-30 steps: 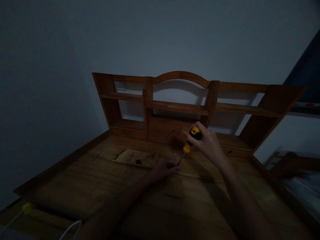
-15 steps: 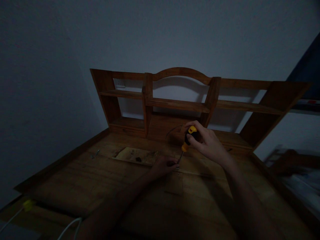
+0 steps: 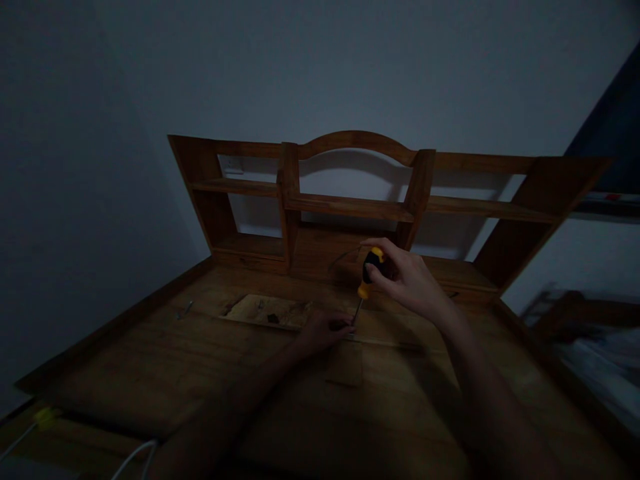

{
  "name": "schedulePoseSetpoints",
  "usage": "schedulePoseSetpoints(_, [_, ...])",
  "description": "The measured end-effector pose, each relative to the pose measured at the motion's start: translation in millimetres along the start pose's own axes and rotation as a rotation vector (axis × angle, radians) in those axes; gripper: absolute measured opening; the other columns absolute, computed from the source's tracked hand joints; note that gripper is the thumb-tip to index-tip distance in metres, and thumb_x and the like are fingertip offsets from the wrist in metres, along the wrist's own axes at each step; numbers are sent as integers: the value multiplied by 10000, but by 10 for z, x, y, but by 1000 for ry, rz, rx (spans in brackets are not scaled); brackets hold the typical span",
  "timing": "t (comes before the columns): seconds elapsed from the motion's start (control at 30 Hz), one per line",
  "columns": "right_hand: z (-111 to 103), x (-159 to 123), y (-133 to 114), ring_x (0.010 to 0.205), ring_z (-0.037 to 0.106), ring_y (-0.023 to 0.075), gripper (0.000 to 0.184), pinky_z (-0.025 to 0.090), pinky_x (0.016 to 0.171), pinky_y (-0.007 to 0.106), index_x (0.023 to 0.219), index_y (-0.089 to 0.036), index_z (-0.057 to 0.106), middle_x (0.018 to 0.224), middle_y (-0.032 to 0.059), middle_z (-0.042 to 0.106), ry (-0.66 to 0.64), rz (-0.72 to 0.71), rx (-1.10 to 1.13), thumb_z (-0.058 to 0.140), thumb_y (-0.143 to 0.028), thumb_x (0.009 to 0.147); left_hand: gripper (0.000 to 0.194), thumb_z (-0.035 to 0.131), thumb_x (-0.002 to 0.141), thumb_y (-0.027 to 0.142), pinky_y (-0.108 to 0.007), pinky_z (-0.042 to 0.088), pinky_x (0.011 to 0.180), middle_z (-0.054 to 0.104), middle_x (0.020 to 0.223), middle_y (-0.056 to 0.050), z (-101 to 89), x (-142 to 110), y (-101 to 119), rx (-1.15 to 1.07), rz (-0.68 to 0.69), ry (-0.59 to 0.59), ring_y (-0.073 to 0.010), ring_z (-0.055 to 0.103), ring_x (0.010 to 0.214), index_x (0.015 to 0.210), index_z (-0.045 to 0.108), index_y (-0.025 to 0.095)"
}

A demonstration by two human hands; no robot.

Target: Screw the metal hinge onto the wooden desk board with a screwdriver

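My right hand [image 3: 405, 275] is closed round the yellow and black handle of a screwdriver [image 3: 370, 268]. Its shaft slants down and left to the wooden desktop [image 3: 240, 393]. My left hand [image 3: 325, 330] rests low on the wood, fingers pinched together close to the screwdriver's tip. Whatever is between those fingers is too small and dark to name. A small pale metal piece [image 3: 350, 337] shows just under the fingertips. Below the left hand a short wooden piece [image 3: 345, 365] lies against the desktop.
Behind the hands stands a wooden shelf unit [image 3: 350, 208] against the wall. A rough recess [image 3: 267, 311] lies left of my left hand, and a small metal object [image 3: 185, 309] farther left. At lower left are a yellow item [image 3: 45, 418] and a white cable [image 3: 133, 457].
The view has shifted slightly, so everything sits a little farther left. My right hand still holds the screwdriver, and my left fingers stay near its tip.
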State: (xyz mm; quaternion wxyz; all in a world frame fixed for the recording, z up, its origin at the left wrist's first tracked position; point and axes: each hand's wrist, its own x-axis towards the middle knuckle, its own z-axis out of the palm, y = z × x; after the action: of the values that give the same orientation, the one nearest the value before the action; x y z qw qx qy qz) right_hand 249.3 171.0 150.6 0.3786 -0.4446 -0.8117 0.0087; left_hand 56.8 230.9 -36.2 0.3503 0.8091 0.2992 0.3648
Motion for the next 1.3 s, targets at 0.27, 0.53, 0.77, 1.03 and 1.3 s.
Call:
schedulePoseSetpoints(0.27, [33, 11, 52, 801, 631, 183, 374, 476, 732, 305, 1301, -257, 536, 1094, 51, 668, 24, -10, 6, 536, -356, 941, 192, 665, 859, 304, -260, 536, 828, 749, 963, -27, -10, -8, 9, -3, 29, -6, -160, 692, 871, 986, 738, 180])
schedulePoseSetpoints(0.53, [15, 2, 89, 927, 642, 202, 460, 503, 858, 349, 1391, -252, 478, 1206, 62, 643, 8, -66, -1, 541, -355, 947, 203, 654, 867, 308, -260, 527, 837, 744, 979, -29, -8, -12, -18, 22, 13, -18, -158, 685, 876, 1005, 732, 180])
schedulePoseSetpoints(0.77, [36, -10, 77, 1228, 534, 251, 488, 442, 1027, 439, 1455, -258, 395, 1366, 79, 549, -26, -113, 4, 475, -328, 978, 195, 646, 870, 316, -277, 531, 813, 737, 941, -45, -33, -11, 69, -11, 2, -41, -163, 678, 844, 955, 722, 157])
schedulePoseSetpoints(1.03, [65, 0, 81, 1037, 609, 240, 394, 497, 924, 406, 1299, -225, 527, 1178, 86, 611, 17, -91, -61, 538, -412, 953, 214, 670, 852, 322, -296, 526, 837, 727, 962, -47, -16, -16, 26, -73, -15, -28, -172, 672, 870, 988, 711, 161])
schedulePoseSetpoints(1.3, [76, -19, 96, 969, 613, 227, 518, 502, 897, 410, 1449, -258, 397, 1200, 83, 592, -26, -91, -67, 523, -347, 955, 268, 735, 807, 333, -307, 524, 864, 716, 972, -44, -44, -10, 9, -157, 13, -107, -179, 665, 902, 1012, 694, 164])
